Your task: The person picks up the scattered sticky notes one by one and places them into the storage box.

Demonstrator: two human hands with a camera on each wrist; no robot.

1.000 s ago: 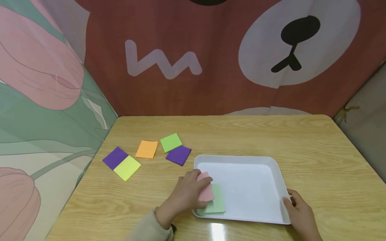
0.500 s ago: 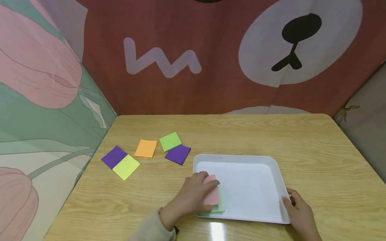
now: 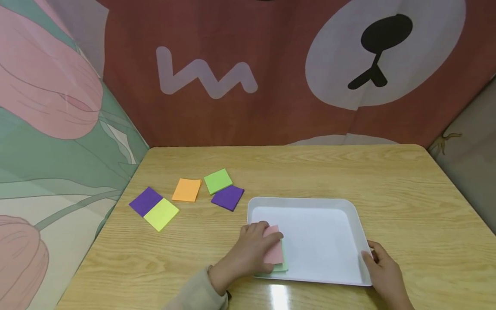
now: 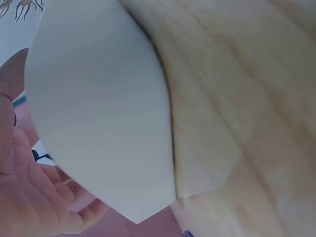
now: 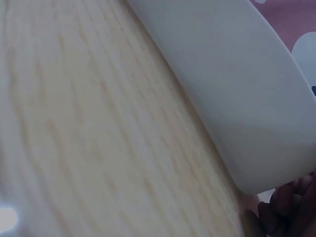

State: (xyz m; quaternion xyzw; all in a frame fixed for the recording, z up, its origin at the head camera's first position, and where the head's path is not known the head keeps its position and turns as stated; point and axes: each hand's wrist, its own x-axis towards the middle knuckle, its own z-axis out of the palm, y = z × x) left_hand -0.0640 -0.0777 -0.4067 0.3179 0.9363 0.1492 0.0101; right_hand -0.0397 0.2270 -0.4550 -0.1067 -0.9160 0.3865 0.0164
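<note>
My left hand (image 3: 253, 250) reaches over the left side of the white tray (image 3: 321, 241) and holds a pink pad of sticky notes (image 3: 274, 253) between thumb and fingers. Beneath it in the tray's near left corner lies a pale green pad of sticky notes (image 3: 285, 263), mostly covered. Whether the two pads touch I cannot tell. My right hand (image 3: 387, 272) grips the tray's right wall, thumb on the inside and fingers outside. In the left wrist view the tray's outer wall (image 4: 98, 108) hides the pads; the right wrist view shows fingers (image 5: 281, 210) at the tray's corner.
Left of the tray, purple (image 3: 145, 201) and yellow (image 3: 161, 214) pads lie edge to edge. Near them is an orange pad (image 3: 187, 190). A bright green pad (image 3: 218, 181) adjoins another purple one (image 3: 227, 198). A patterned curtain (image 3: 217, 120) hangs behind the wooden table (image 3: 310, 172).
My left hand has shifted a little to the right with the pink pad, which now covers more of the pale green one. The right hand keeps its grip on the tray.
</note>
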